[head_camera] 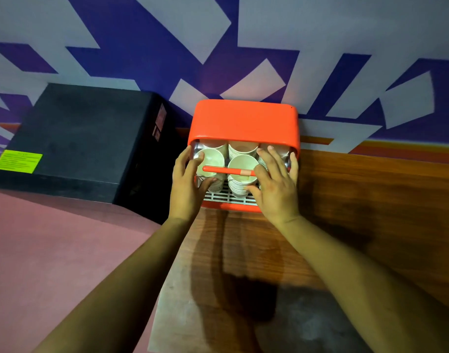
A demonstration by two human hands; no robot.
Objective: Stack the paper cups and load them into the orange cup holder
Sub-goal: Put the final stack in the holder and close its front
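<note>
The orange cup holder stands on the wooden counter against the wall. Inside it are several stacks of white paper cups, seen through a clear curved cover with an orange handle bar. My left hand grips the cover's left side, fingers at its upper edge and thumb lower down. My right hand lies spread over the cover's right side, with the little finger wrapped round its right edge. A white slatted grille shows at the holder's base.
A large black box with a yellow-green label sits directly left of the holder. The wooden counter extends to the right. A pink surface lies at lower left. The patterned blue and white wall is right behind.
</note>
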